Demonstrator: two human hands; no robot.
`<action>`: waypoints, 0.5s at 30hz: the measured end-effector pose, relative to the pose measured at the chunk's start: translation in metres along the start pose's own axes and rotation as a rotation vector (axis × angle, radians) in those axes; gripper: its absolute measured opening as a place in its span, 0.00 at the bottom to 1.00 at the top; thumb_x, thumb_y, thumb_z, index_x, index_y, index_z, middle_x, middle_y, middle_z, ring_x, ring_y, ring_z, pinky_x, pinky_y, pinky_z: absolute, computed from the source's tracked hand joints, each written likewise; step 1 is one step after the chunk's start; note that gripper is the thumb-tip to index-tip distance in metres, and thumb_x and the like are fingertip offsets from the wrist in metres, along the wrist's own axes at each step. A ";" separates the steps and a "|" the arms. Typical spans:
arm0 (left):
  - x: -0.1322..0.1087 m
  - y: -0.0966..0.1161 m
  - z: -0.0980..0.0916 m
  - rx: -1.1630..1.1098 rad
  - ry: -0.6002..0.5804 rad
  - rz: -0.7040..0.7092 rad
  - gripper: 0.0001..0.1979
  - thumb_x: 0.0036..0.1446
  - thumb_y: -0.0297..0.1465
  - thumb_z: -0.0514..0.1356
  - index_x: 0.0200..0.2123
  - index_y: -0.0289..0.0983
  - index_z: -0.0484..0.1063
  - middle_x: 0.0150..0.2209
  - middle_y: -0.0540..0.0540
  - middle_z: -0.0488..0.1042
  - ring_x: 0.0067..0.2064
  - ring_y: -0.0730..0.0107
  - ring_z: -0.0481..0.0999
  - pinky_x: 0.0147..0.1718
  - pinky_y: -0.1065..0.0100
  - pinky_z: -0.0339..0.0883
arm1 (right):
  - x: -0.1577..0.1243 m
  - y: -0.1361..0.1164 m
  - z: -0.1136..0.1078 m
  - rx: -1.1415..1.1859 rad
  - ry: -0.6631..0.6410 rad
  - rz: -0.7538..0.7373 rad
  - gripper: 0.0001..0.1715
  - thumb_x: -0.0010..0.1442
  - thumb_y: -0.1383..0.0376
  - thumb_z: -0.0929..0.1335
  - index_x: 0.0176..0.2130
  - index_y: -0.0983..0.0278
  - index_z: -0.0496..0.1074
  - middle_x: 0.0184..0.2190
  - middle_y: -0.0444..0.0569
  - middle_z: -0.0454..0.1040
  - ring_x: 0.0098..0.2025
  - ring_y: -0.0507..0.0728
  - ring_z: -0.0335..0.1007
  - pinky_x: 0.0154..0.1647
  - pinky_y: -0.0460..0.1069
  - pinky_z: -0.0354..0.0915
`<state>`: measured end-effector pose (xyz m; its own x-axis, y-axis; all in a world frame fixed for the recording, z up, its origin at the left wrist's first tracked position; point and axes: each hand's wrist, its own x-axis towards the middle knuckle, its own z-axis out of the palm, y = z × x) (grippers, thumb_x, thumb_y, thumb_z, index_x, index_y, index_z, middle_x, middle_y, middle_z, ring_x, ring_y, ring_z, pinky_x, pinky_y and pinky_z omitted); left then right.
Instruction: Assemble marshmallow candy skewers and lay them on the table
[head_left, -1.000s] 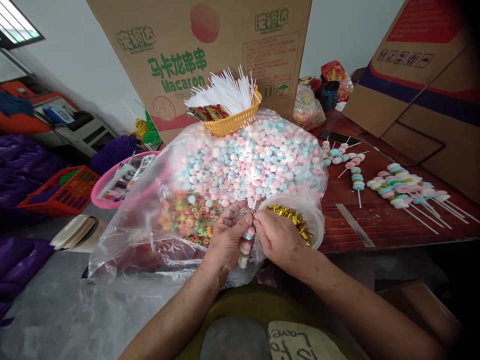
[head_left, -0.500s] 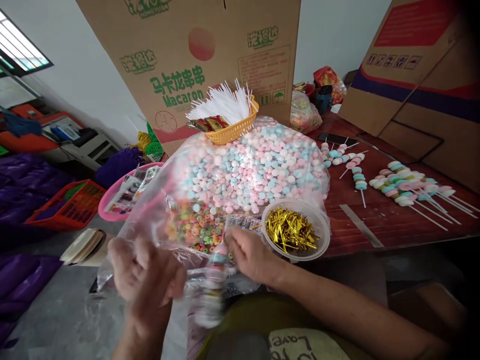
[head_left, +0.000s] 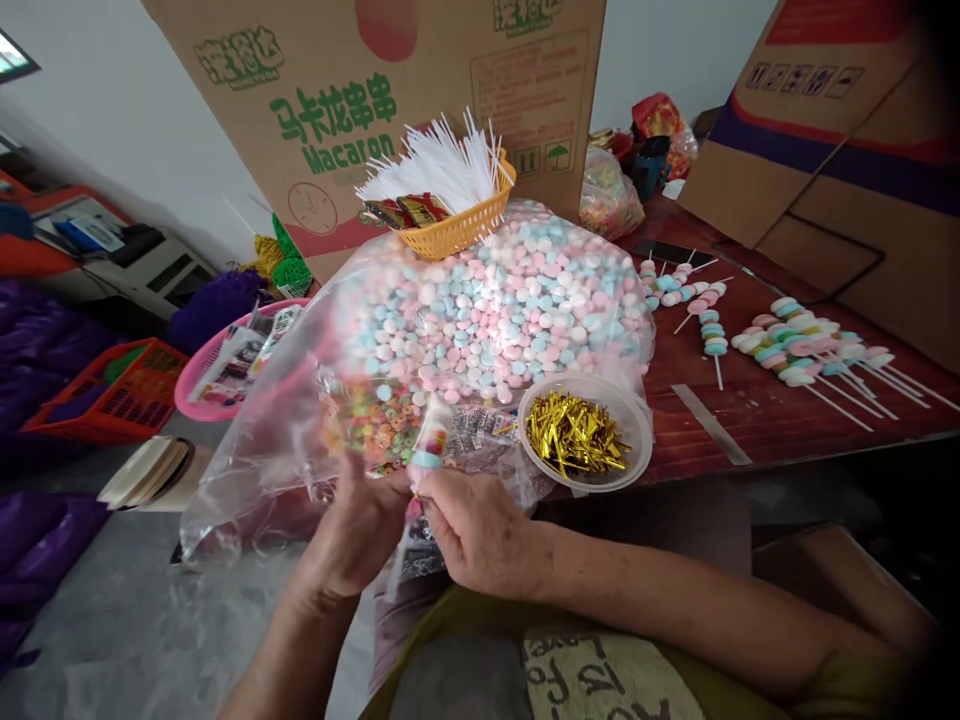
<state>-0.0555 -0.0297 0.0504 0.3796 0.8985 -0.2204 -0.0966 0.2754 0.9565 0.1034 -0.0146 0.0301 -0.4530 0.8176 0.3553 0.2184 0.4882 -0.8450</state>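
Note:
A candy skewer (head_left: 430, 440) of pastel discs in a clear wrapper is between my hands, its candy end tilted up and away from me. My right hand (head_left: 480, 525) is closed, its thumb and fingers pinching the gathered neck of the wrapper, where a bit of gold tie shows. On the other side, my left hand (head_left: 356, 530) has its fingers at the same neck; they are partly blurred. Just beyond lies a large clear bag of pastel candy discs (head_left: 480, 320), with a smaller bag of colourful candy rings (head_left: 375, 420) before it. A round tub of gold twist ties (head_left: 577, 435) stands to the right.
A yellow basket of white sticks (head_left: 457, 230) rests on the candy bag. Several finished skewers (head_left: 814, 345) lie on the red table (head_left: 675, 440) at right. Cardboard boxes (head_left: 442, 70) stand behind. A pink basket (head_left: 199, 390) and an orange crate (head_left: 112, 390) are at left.
The skewer has swung from hanging candy end down to candy end up. My left hand has moved right and met my right hand at the wrapper's neck. The view has shifted slightly.

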 end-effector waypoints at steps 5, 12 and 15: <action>-0.005 -0.001 -0.012 -0.014 0.184 0.077 0.38 0.50 0.63 0.43 0.23 0.39 0.77 0.25 0.43 0.77 0.38 0.53 0.75 0.45 0.52 0.66 | 0.005 0.008 -0.005 0.176 0.014 0.306 0.13 0.62 0.62 0.56 0.26 0.62 0.56 0.21 0.43 0.61 0.25 0.50 0.57 0.26 0.46 0.54; 0.010 -0.023 0.013 -0.082 0.187 -0.245 0.27 0.49 0.54 0.58 0.16 0.38 0.59 0.15 0.52 0.60 0.20 0.73 0.60 0.21 0.69 0.58 | -0.008 0.012 0.007 -0.406 -0.059 -0.022 0.05 0.56 0.67 0.59 0.29 0.64 0.62 0.26 0.50 0.68 0.26 0.54 0.59 0.27 0.50 0.50; 0.012 -0.021 0.014 0.006 0.170 -0.185 0.24 0.50 0.50 0.61 0.18 0.36 0.61 0.19 0.53 0.59 0.21 0.77 0.58 0.21 0.73 0.56 | -0.008 0.009 0.002 -0.263 -0.067 0.124 0.07 0.59 0.68 0.58 0.29 0.64 0.62 0.24 0.47 0.66 0.25 0.53 0.57 0.26 0.48 0.51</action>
<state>-0.0358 -0.0297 0.0307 0.2298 0.8779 -0.4201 -0.0340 0.4386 0.8980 0.1070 -0.0177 0.0186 -0.4630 0.8582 0.2217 0.4882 0.4557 -0.7443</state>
